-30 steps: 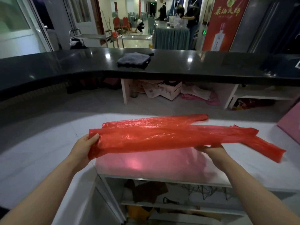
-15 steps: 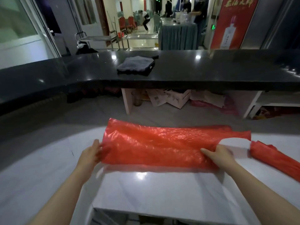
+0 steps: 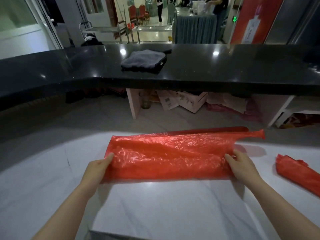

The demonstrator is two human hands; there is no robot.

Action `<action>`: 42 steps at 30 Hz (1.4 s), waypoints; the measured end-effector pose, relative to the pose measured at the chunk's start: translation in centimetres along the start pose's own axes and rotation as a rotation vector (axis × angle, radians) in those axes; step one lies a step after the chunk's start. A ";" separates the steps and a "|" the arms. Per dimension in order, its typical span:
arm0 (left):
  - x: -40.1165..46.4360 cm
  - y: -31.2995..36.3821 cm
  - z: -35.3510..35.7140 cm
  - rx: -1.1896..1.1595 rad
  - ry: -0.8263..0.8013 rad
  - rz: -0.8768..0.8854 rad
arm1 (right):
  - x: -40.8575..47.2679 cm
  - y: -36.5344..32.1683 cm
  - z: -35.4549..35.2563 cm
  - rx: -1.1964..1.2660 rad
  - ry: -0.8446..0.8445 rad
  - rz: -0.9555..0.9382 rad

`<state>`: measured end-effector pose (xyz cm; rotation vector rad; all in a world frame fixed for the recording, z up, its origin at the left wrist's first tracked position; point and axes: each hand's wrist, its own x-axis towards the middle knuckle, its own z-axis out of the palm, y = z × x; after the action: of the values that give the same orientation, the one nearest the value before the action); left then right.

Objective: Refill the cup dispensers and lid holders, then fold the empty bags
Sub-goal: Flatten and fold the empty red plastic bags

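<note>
A red plastic bag [image 3: 169, 155] lies spread lengthwise across the white marble counter [image 3: 155, 210], its handle strips trailing off to the right. My left hand [image 3: 97, 168] grips the bag's left edge, thumb on top. My right hand [image 3: 240, 167] grips the bag at its right end, near where the handles begin. A second red bag [image 3: 297, 174], folded into a narrow strip, lies on the counter at the far right.
A raised black countertop [image 3: 225, 66] runs across the back, with a folded grey towel [image 3: 143, 61] on it. Beneath it sit cardboard boxes [image 3: 183, 101] and pink bags. People stand at a draped table [image 3: 195, 28] in the hall beyond.
The bag was held in the air a second ago; it now lies flat on the white counter, both hands still at its ends. The view has tilted down and closer.
</note>
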<state>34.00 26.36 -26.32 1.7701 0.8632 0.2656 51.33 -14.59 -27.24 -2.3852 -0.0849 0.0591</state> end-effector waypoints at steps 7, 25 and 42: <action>-0.3 -1.1 1.0 0.326 0.178 0.122 | 0.5 0.3 1.9 -0.244 0.199 -0.039; -1.5 -0.3 4.3 0.934 0.019 0.633 | 0.8 -1.7 2.5 -0.140 0.176 0.010; 0.2 -2.2 5.8 1.131 -0.180 0.526 | -2.5 -5.3 7.2 -0.355 0.067 -0.612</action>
<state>36.45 22.52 -30.55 3.0187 0.3775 -0.0928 48.14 -5.99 -28.79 -2.5990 -0.8459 -0.3502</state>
